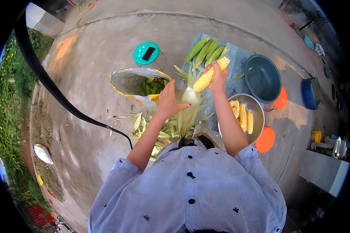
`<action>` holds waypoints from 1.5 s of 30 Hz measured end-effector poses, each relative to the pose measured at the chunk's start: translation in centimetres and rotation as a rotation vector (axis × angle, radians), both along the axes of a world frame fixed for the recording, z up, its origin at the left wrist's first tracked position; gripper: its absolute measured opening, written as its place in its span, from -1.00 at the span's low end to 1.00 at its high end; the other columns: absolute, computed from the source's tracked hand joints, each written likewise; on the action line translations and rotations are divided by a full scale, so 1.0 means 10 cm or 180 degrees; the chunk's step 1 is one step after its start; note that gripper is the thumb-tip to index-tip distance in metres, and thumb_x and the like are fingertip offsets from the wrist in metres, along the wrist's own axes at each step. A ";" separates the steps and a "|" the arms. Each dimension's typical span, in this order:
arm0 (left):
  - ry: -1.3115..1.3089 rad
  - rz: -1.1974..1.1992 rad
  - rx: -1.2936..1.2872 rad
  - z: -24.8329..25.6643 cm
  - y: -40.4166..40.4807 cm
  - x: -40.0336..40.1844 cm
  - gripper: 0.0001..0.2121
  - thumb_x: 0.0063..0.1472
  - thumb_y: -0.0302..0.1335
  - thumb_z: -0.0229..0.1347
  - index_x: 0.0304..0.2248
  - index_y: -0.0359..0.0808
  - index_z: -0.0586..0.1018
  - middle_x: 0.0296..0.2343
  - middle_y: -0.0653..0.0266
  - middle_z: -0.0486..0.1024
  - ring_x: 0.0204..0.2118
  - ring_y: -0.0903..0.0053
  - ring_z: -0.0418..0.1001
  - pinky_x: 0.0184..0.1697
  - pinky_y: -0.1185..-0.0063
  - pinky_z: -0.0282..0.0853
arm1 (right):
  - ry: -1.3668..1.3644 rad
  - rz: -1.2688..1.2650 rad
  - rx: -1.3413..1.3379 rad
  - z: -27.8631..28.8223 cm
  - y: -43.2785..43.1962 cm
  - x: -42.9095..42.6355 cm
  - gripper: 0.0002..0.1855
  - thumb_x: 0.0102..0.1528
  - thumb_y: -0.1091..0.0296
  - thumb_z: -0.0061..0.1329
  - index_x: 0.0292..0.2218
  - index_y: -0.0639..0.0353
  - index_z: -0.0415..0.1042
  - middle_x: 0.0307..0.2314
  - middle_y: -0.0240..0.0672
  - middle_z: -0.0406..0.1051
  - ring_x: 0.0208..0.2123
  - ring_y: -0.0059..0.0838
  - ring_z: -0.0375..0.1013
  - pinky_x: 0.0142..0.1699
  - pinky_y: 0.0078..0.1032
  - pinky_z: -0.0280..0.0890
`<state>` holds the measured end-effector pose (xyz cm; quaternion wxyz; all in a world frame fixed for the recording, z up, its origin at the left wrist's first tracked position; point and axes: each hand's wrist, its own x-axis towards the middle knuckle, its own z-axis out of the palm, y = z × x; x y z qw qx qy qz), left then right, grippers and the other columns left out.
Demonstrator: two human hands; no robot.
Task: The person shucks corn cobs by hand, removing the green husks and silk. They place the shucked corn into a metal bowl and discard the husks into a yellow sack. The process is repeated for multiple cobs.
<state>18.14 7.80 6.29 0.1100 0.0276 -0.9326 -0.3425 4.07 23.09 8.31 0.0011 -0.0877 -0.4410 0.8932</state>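
Observation:
My right hand [218, 77] grips a bare ear of corn [204, 80] with pale yellow kernels, tilted over the table. Just below its lower end, a peeled-back corn husk [191, 99] hangs over the table's near edge. My left hand [169, 100] holds nothing; its thumb is spread from the fingers and points at the husk. Beside that hand, an open woven sack [125, 83] contains many green unhusked ears [151, 86]. Several more ears in green husks [205, 51] lie at the table's far end.
The blue-grey table [236, 58] stands before me. At right, a steel bowl [261, 116] holds bare cobs [242, 116] beside a dark plastic basin [262, 77]. Orange stools [264, 139] stand nearby. A phone [148, 54] rests on a green stool [140, 49]. Loose husks [166, 131] cover the floor by me.

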 end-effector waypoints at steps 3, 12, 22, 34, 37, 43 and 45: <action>-0.0375 -0.0412 0.1122 -0.09 0.17 -0.27 -0.30 -0.19 -0.39 0.29 -0.03 -0.40 0.24 -0.29 0.16 0.44 -0.21 0.43 0.40 -0.10 0.53 0.26 | 0.0347 0.0223 -0.0075 0.25 -0.24 0.19 -0.90 -0.03 0.52 -0.09 -0.42 0.29 0.26 -0.70 -0.30 0.30 -0.71 -0.49 0.30 -0.60 -0.57 0.22; -0.0417 0.0199 0.2077 -0.01 0.53 -0.15 -0.53 -0.12 -0.46 0.21 -0.17 -0.42 0.37 -0.36 0.18 0.48 -0.31 0.54 0.45 -0.22 0.58 0.31 | 0.0747 0.0507 0.0401 0.30 -0.20 0.45 -0.89 0.01 0.48 -0.06 -0.42 0.31 0.30 -0.61 -0.28 0.36 -0.56 -0.49 0.39 -0.44 -0.57 0.32; -0.1160 -0.1451 -0.1221 -0.53 0.44 -0.08 -0.63 -0.15 -0.31 0.15 -0.27 -0.19 0.47 -0.44 0.12 0.48 -0.39 0.24 0.46 -0.33 0.38 0.37 | 0.2363 0.1913 0.4603 -0.30 -0.02 0.84 -0.52 -0.20 0.21 0.08 -0.28 0.26 0.23 -0.52 0.02 0.38 -0.48 -0.05 0.42 -0.37 -0.26 0.32; -0.3709 -0.2071 -0.1184 -1.57 -0.85 1.16 -0.27 -0.20 -0.09 0.25 -0.03 -0.25 0.32 -0.15 -0.03 0.36 -0.06 0.11 0.30 -0.03 0.37 0.23 | -0.1919 0.0442 0.4984 -2.14 2.52 1.22 -0.42 -0.16 0.14 0.09 -0.19 0.34 0.24 -0.37 0.02 0.40 -0.30 -0.01 0.39 -0.17 -0.24 0.27; -0.3006 -0.1295 -0.0410 -1.53 -0.76 1.13 -0.41 -0.06 -0.22 0.19 -0.05 -0.32 0.33 -0.15 0.00 0.38 -0.12 0.22 0.37 -0.07 0.42 0.28 | -0.1850 0.0362 0.5657 -2.17 2.69 1.32 -0.38 -0.17 0.26 0.05 -0.08 0.28 0.14 -0.23 0.03 0.30 -0.16 -0.02 0.29 -0.09 -0.24 0.22; -0.1977 0.0504 0.1012 -1.23 -0.10 0.69 -0.80 0.03 -0.37 0.10 -0.52 -0.38 0.46 -0.69 0.07 0.40 -0.63 0.27 0.39 -0.54 0.42 0.25 | -0.0553 0.0488 0.3347 -2.27 1.95 -0.02 -0.67 -0.06 0.53 -0.10 -0.18 0.25 0.28 -0.39 -0.13 0.39 -0.32 -0.24 0.41 -0.28 -0.46 0.30; -0.1784 0.0363 0.0522 -1.01 0.13 0.52 -0.76 0.04 -0.36 0.10 -0.58 -0.38 0.42 -0.74 0.10 0.37 -0.70 0.27 0.32 -0.60 0.43 0.20 | -0.0891 0.1363 0.2691 -2.52 1.56 -0.60 -0.72 -0.01 0.42 -0.09 -0.21 0.25 0.32 -0.54 -0.20 0.43 -0.43 -0.24 0.45 -0.35 -0.52 0.32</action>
